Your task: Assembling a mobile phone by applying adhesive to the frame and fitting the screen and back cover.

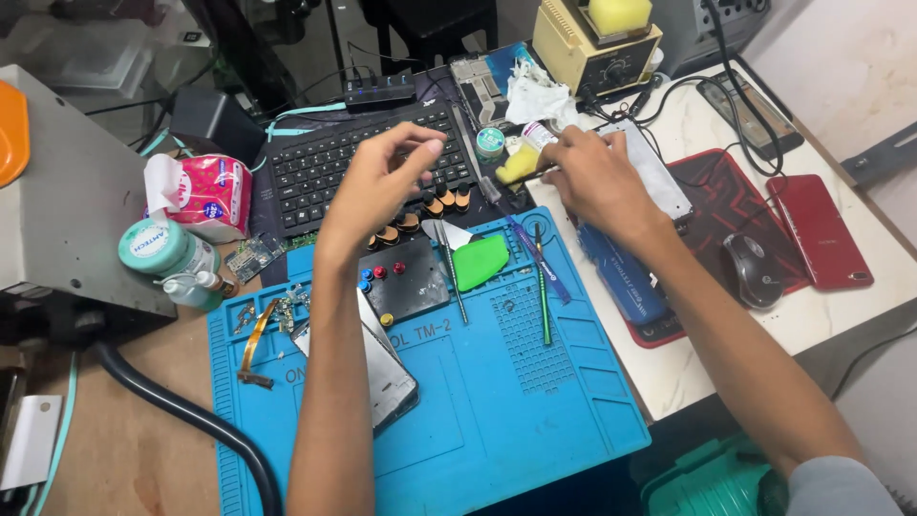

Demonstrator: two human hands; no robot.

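My left hand (382,182) hovers over the black keyboard (325,162) with its fingers loosely curled and holds nothing. My right hand (592,177) reaches to the back of the blue work mat (497,401) and grips a small bottle (537,136) with a white cap, next to a yellow piece (518,164). A phone body (387,368) lies on the mat under my left forearm. A green pick (479,261), tweezers (452,272) and a green-handled tool (543,287) lie on the mat.
A red phone (821,229), a mouse (752,269) and a red pad (726,201) sit at right. At left lie a tissue pack (205,196), a teal-capped bottle (158,247) and a thick black hose (181,411). A beige soldering unit (592,43) stands behind.
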